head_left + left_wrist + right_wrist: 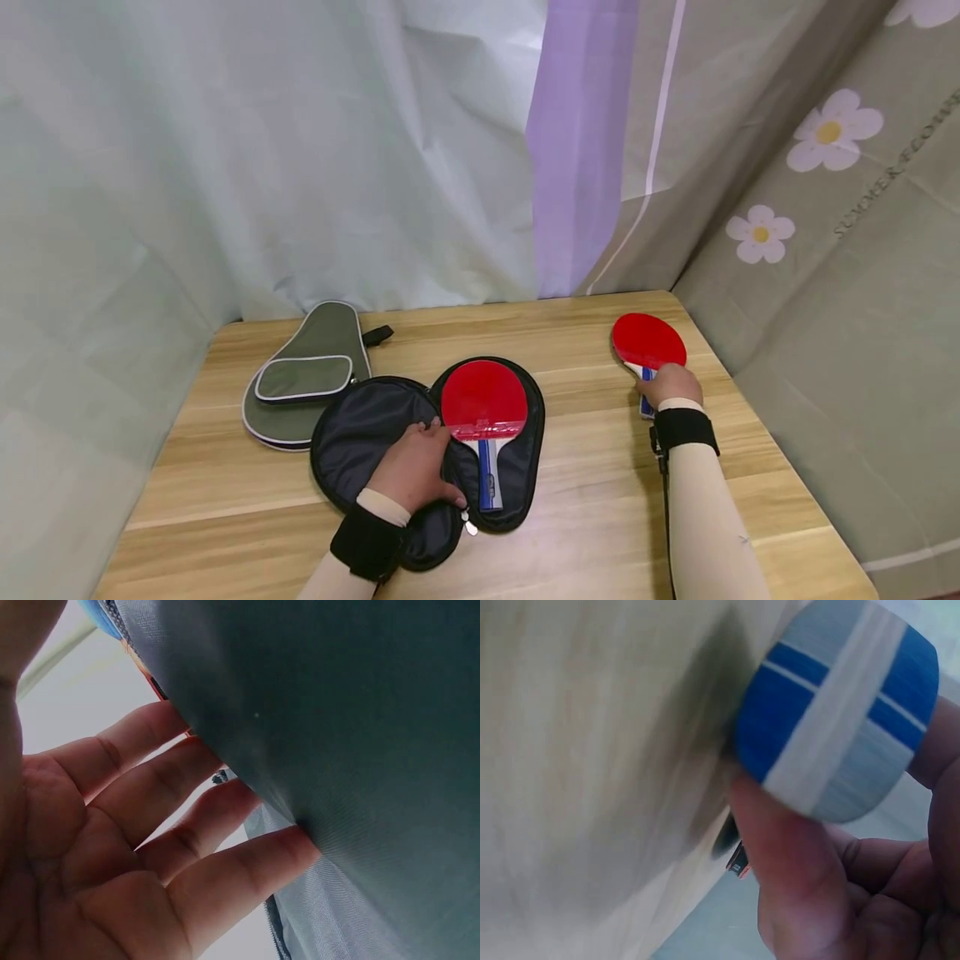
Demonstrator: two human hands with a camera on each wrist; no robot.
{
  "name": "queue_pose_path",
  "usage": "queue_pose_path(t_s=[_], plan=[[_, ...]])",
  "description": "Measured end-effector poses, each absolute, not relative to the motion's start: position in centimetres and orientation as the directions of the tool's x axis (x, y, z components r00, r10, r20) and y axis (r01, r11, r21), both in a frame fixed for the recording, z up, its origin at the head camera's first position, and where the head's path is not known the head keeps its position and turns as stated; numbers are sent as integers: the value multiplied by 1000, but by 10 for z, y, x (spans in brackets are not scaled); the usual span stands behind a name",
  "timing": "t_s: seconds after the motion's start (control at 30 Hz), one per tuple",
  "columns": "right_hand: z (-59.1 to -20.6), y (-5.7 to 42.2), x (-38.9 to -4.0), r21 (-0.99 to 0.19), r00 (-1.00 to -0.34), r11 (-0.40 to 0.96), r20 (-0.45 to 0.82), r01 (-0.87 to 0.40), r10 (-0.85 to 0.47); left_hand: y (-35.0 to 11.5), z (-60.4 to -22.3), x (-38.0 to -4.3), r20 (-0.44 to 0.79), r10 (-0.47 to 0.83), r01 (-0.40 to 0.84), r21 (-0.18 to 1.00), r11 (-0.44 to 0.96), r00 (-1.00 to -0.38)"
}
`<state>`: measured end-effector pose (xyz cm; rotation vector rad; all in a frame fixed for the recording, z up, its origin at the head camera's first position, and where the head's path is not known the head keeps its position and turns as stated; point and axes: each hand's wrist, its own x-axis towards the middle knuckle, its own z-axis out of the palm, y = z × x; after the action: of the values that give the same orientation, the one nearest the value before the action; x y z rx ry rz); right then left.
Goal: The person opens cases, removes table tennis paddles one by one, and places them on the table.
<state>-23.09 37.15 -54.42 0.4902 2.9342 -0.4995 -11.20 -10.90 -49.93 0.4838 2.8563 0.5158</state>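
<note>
A black table tennis bat case lies unfolded near the middle of the table. On its right half rests a bat with red rubber and a blue and white handle. My left hand lies over the case's left half. In the left wrist view, its fingers reach out straight with their tips against the dark fabric. Over at the right, my right hand grips the handle of a second red bat. The right wrist view shows that handle's striped end between thumb and fingers.
A grey-green bat case with white piping and a black strap lies at the back left, partly under the black case's edge. Curtains hang behind and beside the wooden table.
</note>
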Motion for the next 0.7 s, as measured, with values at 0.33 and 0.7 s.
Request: queue_pose_path(t_s=[0.33, 0.7], plan=[[-567, 402, -269, -302, -931, 884, -186, 357, 313, -110, -501, -109, -130, 335, 268, 369, 890, -933], [-564, 405, -286, -301, -922, 875, -197, 380, 333, -108, -499, -109, -128, 335, 267, 376, 888, -934]])
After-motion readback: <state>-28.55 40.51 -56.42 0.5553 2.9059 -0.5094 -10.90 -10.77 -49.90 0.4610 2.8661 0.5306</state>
